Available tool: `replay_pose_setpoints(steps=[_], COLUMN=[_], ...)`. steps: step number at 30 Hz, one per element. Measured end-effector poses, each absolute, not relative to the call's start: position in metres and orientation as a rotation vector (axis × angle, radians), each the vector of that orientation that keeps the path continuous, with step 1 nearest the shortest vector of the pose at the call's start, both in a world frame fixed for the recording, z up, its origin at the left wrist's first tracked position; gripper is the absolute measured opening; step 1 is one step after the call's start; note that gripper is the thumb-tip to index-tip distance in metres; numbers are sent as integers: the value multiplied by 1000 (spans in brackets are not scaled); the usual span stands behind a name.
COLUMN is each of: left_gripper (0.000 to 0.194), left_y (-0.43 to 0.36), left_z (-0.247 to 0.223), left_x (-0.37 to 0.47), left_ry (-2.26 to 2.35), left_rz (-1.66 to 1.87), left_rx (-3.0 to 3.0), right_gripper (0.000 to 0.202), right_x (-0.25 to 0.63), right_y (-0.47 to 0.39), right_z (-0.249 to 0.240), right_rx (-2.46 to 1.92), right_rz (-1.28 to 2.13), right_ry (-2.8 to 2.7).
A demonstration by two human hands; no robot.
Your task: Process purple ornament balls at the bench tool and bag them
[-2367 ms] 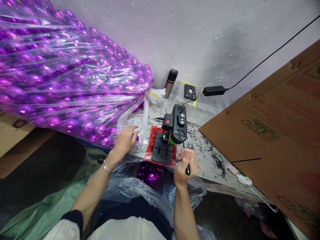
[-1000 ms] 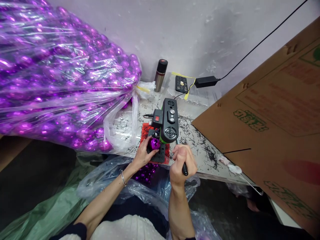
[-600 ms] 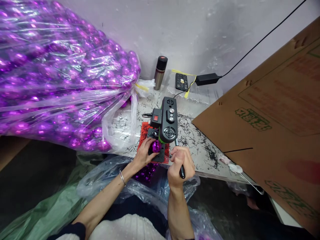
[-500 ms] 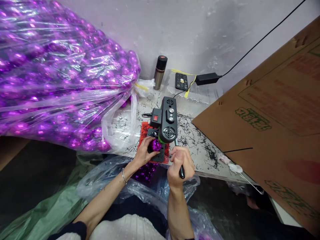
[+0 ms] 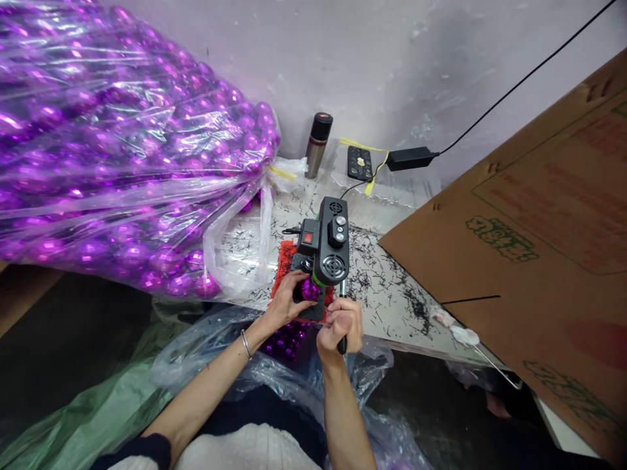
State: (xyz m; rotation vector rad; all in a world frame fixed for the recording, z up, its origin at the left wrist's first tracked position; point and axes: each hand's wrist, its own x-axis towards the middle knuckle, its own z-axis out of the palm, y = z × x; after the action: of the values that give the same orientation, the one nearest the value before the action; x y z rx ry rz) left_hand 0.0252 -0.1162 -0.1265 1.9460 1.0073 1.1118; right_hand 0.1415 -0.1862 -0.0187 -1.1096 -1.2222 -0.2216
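Note:
A shiny purple ball sits under the head of a small black bench drill press. My left hand holds the ball between thumb and fingers, over the machine's dark base. My right hand is wrapped round the press's lever handle, whose black grip end sticks out below the fist. Under the base lies a red mat. The drill tip itself is hidden behind the head and the ball.
Left, a big clear bag bulges with purple balls. Black shavings litter the table. A flask, a phone and a power adapter are at the back. On the right leans a cardboard box; below, an open plastic bag holds purple balls.
My right hand has swung the lever slightly left, closer to my left hand. The left hand still holds the ball under the press. The whole view has shifted a little.

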Motion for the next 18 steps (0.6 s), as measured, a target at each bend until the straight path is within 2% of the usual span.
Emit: replay_pose_setpoints(steps=[7,18], left_gripper=[64,65], left_y=[-116,-118], left_z=[-130,-129], left_x=[26,27], left_ry=[969,981], left_rz=[1147,1144], left_rx=[1947,1963], right_gripper=[42,40], right_x=[144,145], right_y=[-180,-188], right_z=[-34,-25], right_rx=[-1080,-1127], right_rz=[-310,-239], right_ry=[-1207,-1237])
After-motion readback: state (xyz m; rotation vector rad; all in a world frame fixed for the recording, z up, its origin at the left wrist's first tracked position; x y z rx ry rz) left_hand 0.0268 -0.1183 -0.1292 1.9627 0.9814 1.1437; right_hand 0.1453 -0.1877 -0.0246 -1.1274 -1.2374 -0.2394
